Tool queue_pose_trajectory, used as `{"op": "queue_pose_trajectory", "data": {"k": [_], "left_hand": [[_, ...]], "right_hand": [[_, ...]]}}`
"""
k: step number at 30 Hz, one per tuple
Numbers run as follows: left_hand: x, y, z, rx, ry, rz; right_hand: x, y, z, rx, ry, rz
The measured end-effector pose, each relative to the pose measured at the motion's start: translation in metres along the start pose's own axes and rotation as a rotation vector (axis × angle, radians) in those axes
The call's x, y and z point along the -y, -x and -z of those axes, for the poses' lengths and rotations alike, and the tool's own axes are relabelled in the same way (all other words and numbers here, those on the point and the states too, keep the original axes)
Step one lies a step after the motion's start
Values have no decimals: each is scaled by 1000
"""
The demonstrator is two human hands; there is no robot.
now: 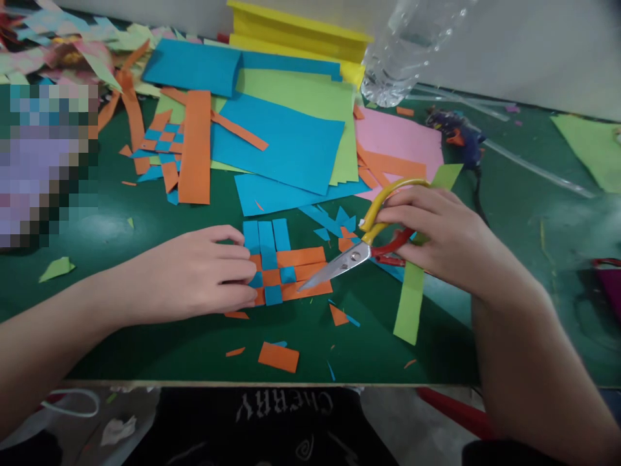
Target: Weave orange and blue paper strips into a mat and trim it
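My left hand (196, 275) lies on the green table (145, 349) with curled fingers pressing the left edge of a small woven mat of blue and orange paper strips (281, 272). My right hand (439, 236) grips scissors (361, 252) with yellow and red handles. Their closed blades rest on the mat's right side. A light green paper strip (411, 294) runs under my right hand.
Blue, green, pink and orange paper sheets (291, 139) pile up behind the mat, next to another woven piece (162, 145). A clear plastic bottle (405, 48), yellow foam sheets (295, 32) and a blue glue gun (458, 133) stand farther back. Orange scraps (278, 356) lie near the front edge.
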State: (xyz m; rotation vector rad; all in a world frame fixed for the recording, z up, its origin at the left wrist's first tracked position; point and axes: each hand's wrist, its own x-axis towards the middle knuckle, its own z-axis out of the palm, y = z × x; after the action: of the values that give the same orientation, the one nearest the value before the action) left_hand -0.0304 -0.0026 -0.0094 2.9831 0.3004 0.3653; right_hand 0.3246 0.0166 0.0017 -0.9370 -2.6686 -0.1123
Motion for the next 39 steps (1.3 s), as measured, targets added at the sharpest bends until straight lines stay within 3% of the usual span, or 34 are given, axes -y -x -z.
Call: {"op": "queue_pose_trajectory", "data": {"k": [16, 29, 39], "left_hand": [[1, 1, -1, 22, 0, 14], [0, 1, 0, 28, -7, 13], [0, -1, 1, 26, -5, 13]], "right_hand": [[-4, 3, 5, 100, 87, 12], [6, -1, -3, 54, -24, 3], [3, -1, -1, 86, 70, 56]]}}
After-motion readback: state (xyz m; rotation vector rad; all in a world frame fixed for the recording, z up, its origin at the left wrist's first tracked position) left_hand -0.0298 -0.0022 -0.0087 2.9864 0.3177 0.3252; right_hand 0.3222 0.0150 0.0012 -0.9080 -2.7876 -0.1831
